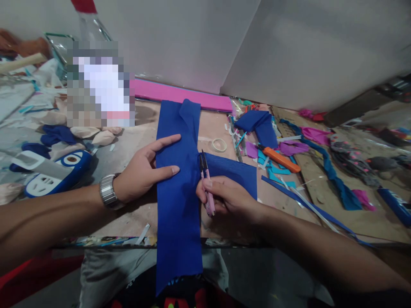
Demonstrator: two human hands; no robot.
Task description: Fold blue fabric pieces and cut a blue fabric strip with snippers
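Observation:
A long blue cloth strip (pixel 178 222) lies from the back of the table over its front edge, slightly wrinkled in the middle. My left hand (pixel 136 173) rests flat on its left side, thumb and forefinger spread apart. In my right hand (pixel 231 196) is a pair of pink-handled thread snips (pixel 208 188), gripped between thumb and fingers. Their dark blades point away from me at the strip's right edge; I cannot tell whether they touch the cloth. Another blue cloth piece (pixel 236 171) lies to the right, partly covered by my right hand.
A ring of tape (pixel 219 150) lies beyond the snips. An orange utility knife (pixel 281 159) sits among coloured scraps at right. At left are a blue-and-white tool (pixel 72 164) and pale cloth pieces. A pink bar (pixel 183 95) runs along the wall, near a bottle (pixel 91 28).

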